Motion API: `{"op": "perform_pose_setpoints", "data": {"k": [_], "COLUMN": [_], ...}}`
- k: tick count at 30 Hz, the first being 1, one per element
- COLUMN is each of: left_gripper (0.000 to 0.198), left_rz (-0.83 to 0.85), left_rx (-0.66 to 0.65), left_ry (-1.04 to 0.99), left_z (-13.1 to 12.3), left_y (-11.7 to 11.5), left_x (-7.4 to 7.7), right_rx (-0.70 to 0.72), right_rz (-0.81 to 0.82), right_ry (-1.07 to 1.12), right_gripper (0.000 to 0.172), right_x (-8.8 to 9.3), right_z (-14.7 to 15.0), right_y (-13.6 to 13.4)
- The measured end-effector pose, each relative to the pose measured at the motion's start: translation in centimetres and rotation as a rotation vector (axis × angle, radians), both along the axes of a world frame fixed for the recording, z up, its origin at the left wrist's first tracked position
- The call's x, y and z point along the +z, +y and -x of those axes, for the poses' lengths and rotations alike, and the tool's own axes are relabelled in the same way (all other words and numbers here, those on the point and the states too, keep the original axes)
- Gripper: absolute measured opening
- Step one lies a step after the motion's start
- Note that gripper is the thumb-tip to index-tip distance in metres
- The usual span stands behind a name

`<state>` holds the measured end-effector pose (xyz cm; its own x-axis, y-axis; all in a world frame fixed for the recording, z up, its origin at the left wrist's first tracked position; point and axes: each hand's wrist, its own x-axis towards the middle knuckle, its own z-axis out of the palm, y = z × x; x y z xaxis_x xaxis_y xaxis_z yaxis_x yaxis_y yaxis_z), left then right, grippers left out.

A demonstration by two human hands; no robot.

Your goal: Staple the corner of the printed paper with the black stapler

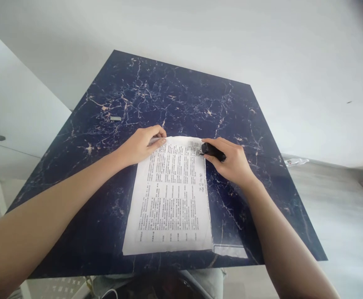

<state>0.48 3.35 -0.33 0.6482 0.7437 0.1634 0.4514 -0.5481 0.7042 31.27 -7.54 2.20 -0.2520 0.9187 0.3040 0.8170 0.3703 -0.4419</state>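
Printed sheets of paper (172,199) lie sideways on the table, with dense text and some handwriting near the right edge. At their upper left corner, my left hand (145,143) pinches the edge between thumb and fingers. My right hand (231,160) is closed around a small black stapler (212,152). The stapler's metal front end meets the sheets at their upper right corner, and my fingers cover much of its body. Whether its jaws are pressed together cannot be made out.
The dark blue marbled table (181,99) has a small grey strip, like a row of staples (115,118), at its left. A white wall (293,83) runs behind. Beyond the right edge lies a white item (296,162). My legs are below the front edge.
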Motion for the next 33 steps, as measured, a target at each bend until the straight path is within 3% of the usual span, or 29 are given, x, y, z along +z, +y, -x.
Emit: {"op": "perform_pose_setpoints", "data": {"k": [11,22,33], "left_gripper": [0.02,0.023,0.022], "left_rz": [0.01,0.008,0.029], "left_rx": [0.006,0.012,0.016], "left_ry": [-0.006,-0.011,-0.008], "left_z": [0.0,0.1,0.2], "left_y": [-0.1,0.0,-0.1], "left_x": [0.1,-0.3,-0.1], "right_rx": [-0.027,-0.04,-0.067], "right_rz": [-0.046,0.032,-0.017], "right_ry": [-0.039,-0.085,-0.152], "right_gripper": [0.04,0.045,0.044], "right_x": [-0.8,0.0,-0.5], "right_z": [0.4,0.7,1.2], "right_y": [0.2,-0.1,-0.1]}}
